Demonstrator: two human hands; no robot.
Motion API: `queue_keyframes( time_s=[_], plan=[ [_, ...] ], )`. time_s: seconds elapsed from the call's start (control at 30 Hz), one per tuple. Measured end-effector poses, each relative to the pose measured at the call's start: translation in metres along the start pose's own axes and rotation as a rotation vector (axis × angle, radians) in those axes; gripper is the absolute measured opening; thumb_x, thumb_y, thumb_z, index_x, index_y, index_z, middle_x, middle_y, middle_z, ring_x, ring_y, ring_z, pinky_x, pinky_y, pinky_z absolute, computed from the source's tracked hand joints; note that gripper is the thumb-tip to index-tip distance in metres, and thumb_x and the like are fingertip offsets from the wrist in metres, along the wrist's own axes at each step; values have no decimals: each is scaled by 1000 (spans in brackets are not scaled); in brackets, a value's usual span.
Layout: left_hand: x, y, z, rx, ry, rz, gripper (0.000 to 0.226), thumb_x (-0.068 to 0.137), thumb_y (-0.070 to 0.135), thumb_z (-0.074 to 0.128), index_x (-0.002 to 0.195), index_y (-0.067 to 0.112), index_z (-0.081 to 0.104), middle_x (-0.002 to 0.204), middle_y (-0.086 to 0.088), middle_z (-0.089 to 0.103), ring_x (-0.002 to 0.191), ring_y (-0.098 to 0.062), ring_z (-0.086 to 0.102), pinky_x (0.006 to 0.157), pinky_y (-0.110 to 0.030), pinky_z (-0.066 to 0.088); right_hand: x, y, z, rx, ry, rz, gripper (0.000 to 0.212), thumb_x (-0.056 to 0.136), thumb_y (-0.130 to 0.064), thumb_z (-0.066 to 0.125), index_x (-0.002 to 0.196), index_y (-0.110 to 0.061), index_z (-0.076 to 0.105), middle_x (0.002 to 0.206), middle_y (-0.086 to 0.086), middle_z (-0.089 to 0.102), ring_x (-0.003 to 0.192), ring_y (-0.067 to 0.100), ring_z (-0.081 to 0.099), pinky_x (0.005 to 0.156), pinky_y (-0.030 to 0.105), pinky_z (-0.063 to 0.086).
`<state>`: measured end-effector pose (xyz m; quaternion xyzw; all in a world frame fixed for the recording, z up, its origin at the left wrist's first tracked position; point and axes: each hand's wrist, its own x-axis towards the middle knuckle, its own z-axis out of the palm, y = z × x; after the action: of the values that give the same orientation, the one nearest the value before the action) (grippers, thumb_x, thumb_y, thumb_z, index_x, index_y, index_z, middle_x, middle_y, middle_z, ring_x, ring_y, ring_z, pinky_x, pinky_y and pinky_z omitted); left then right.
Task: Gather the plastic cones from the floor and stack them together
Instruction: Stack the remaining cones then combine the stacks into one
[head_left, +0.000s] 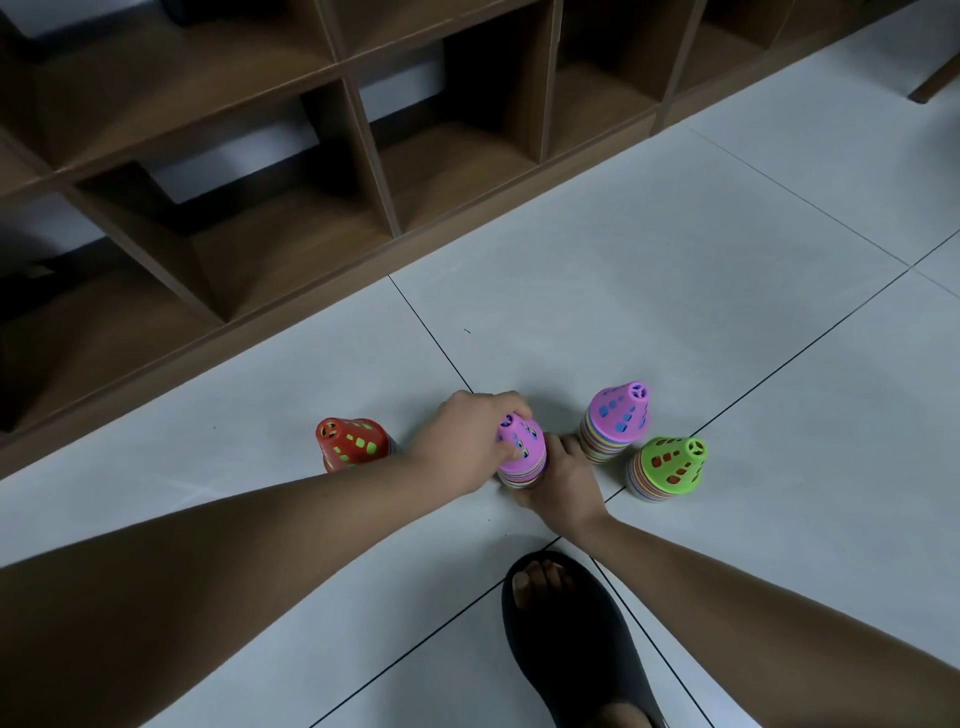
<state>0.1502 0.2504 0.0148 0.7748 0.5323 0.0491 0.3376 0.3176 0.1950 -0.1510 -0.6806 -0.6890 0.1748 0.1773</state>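
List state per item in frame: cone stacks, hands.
Red-topped plastic cone stack: upright, untouched.
Held pink-topped cone stack: upright, gripped by both hands.
Taller pink-topped cone stack: upright, free.
Green-topped cone stack: upright, free.
Left hand: gripping top.
Right hand: gripping base.

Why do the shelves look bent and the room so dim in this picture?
Head view: a wide-angle lens bows the wooden shelves and floor tile lines; dim, even light leaves only soft shadows under the hands, left hand and right hand, on the pink stack. The forearms and slipper near the edge look stretched.
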Motion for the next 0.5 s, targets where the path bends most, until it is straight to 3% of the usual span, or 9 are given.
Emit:
queue_keyframes(
  time_s=[0.07, 0.17, 0.23, 0.37, 0.5],
  plan=[
    [2, 0, -3, -11, 6, 4, 38, 86, 22, 83, 119, 36, 72, 87, 1, 67, 84, -22, 65, 72, -32, 56, 2, -1, 2, -46, 5, -34, 57, 71, -63, 65, 100, -15, 67, 84, 1, 56, 76, 30, 58, 76, 34, 46],
    [5, -3, -9, -58, 5, 4, 36, 84, 18, 85, 115, 32, 74, 77, 12, 62, 74, -13, 59, 65, -22, 48, -1, -7, -5, 87, 23, 28, 56, 62, -48, 89, 95, -10, 65, 80, 4, 59, 74, 34, 60, 70, 37, 49],
    [7, -6, -15, -71, -5, 2, 35, 82, 19, 87, 112, 32, 74, 84, 7, 68, 77, -16, 60, 69, -26, 53, -4, -10, -12, 243, 34, 105, 63, 56, -42, 95, 98, -7, 64, 84, 5, 63, 81, 35, 61, 72, 36, 48],
    [10, -3, -34, -56, 11, 34, 36, 80, 23, 88, 113, 32, 74, 90, 2, 75, 83, -18, 66, 77, -35, 58, -2, -19, -28, 358, 102, 127, 64, 62, -55, 78, 102, -7, 62, 91, 3, 67, 88, 28, 58, 74, 36, 46],
    [-1, 11, -69, -31, 60, 73, 37, 80, 24, 87, 113, 32, 73, 94, 2, 77, 89, -18, 71, 83, -36, 58, 12, -39, -50, 320, 149, 79, 46, 67, -29, 92, 95, -7, 63, 83, -3, 64, 86, 28, 58, 71, 36, 45]
  ],
)
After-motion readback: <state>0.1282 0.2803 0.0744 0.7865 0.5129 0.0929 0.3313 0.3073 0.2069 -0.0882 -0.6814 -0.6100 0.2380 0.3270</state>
